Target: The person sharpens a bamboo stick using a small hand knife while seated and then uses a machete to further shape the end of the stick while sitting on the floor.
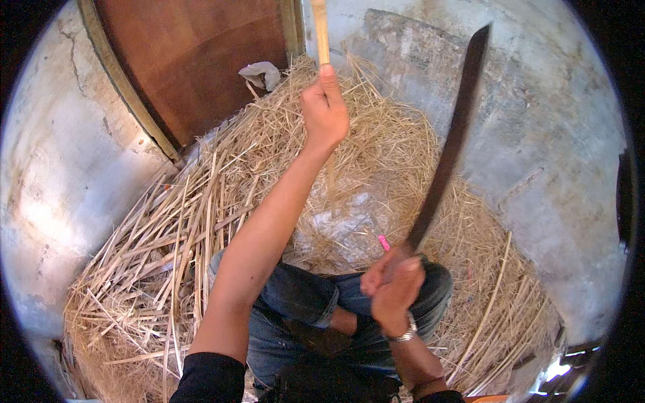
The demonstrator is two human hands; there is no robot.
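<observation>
My left hand [325,113] is raised in front of me, its fingers closed around a pale bamboo strip [322,33]. The strip runs up past the top edge of the view, and its lower end shows faintly below the fist. Low on the right, over my bent knee, my right hand [396,287] grips a machete [451,144]. Its long dark blade points up and slightly right, apart from the strip. The right hand is a little blurred and covers most of the handle. A small pink object [383,242] shows just beside that hand.
Shavings [396,127] heap up in front and to the right. Split bamboo strips [195,221] lie piled on the left. A brown door [201,60] and a whitish plastic bag [262,74] are at the back. A worn blue-grey wall [537,121] closes the right side.
</observation>
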